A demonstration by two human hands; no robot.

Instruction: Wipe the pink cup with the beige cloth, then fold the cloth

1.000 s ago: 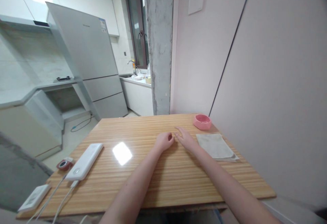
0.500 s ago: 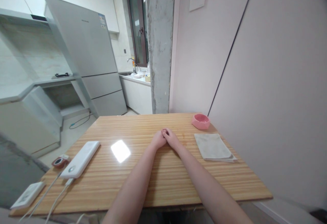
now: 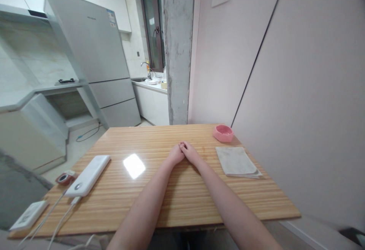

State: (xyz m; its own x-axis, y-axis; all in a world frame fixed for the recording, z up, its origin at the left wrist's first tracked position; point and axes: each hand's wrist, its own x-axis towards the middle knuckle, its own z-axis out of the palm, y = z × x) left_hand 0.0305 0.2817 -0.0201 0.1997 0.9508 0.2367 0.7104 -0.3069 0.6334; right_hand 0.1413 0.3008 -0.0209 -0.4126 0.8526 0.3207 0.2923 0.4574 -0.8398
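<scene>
My left hand [image 3: 175,155] and my right hand [image 3: 190,152] are clasped together above the middle of the wooden table [image 3: 159,138]. The right fingers lie over the left ones, and both hands are closed. No object shows in either of them, though the inside of the clasp is hidden. Nearest to the right hand is a folded grey cloth [image 3: 236,160], lying flat. Behind the cloth sits a pink ashtray [image 3: 223,133] at the far right corner.
On the table's left lie a white power bank [image 3: 89,176] with a plugged-in cable [image 3: 62,219], a small reddish-brown device [image 3: 64,178] and a white power strip [image 3: 30,215]. A pinkish wall [image 3: 273,102] borders the right side. Beyond the table stands a grey fridge [image 3: 91,48].
The whole view has shifted slightly, with the table and its things a little higher in the picture. The hands stay clasped in the same place.
</scene>
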